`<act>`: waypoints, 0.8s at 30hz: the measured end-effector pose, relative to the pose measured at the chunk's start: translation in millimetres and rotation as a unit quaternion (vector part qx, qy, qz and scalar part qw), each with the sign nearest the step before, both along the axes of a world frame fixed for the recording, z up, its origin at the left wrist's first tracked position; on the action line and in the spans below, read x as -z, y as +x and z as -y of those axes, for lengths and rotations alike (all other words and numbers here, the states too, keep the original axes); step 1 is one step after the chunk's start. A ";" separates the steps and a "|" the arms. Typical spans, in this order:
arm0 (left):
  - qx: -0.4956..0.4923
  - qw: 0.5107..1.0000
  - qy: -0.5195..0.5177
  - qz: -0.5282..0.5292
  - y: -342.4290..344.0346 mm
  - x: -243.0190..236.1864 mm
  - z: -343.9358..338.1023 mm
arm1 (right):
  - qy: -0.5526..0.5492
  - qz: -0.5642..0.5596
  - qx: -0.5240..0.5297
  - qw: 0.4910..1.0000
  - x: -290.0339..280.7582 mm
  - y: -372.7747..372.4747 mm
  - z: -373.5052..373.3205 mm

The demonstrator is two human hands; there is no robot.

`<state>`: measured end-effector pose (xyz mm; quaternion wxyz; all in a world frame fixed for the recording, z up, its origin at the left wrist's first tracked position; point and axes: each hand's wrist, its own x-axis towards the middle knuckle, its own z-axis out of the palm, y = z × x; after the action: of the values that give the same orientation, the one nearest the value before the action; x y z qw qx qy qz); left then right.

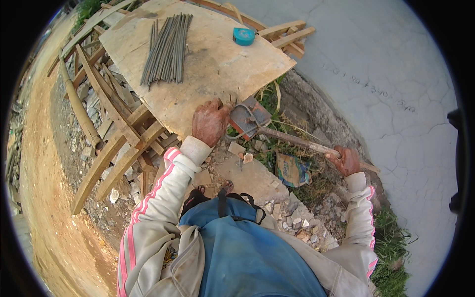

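Note:
My left hand (212, 121) is closed at the near edge of a plywood board (217, 69), on a thin steel rod (254, 119) bent into a loop. Its fingers hide part of the rod. Just beyond them, several short metal pins stand up from the board. The loop lies across a flat, rusty metal plate (242, 120) beside the left hand. My right hand (345, 161) is wrapped round a long rusty bar (292, 138), which slants from the plate down to the right and shows a paler end past the hand.
A bundle of straight steel rods (168, 49) and a teal tape measure (243, 36) lie on the board. Wooden beams (106, 148) and a bamboo pole (79, 106) stick out at left. Rubble (302, 218) and a crumpled bag (292, 170) lie below; a grey wall (396, 123) rises at right.

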<state>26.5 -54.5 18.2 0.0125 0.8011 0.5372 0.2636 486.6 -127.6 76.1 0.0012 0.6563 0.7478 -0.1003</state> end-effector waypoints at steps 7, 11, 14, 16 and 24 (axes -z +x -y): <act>-0.004 1.000 -0.003 -0.001 0.3 0.3 -0.1 | 0.042 0.009 -0.050 0.998 -8.0 6.5 -25.7; -0.003 1.000 0.000 0.007 -0.2 0.7 0.1 | 0.058 -0.004 -0.073 0.996 -9.3 7.5 -36.3; 0.001 1.000 -0.012 0.024 -0.7 -1.3 1.0 | 0.062 0.009 -0.077 0.995 -7.1 9.1 -38.8; 0.008 0.999 -0.023 0.049 -1.5 -3.5 0.5 | 0.066 0.010 -0.075 0.995 -4.5 9.4 -37.9; 0.066 0.969 -0.168 0.169 -21.2 -12.8 -16.1 | 0.076 -0.023 -0.063 0.995 1.9 7.4 -31.7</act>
<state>5.2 -38.4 31.0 0.2547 0.7650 0.5097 0.3003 494.1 -95.9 74.2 -0.0591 0.6036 0.7930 -0.0578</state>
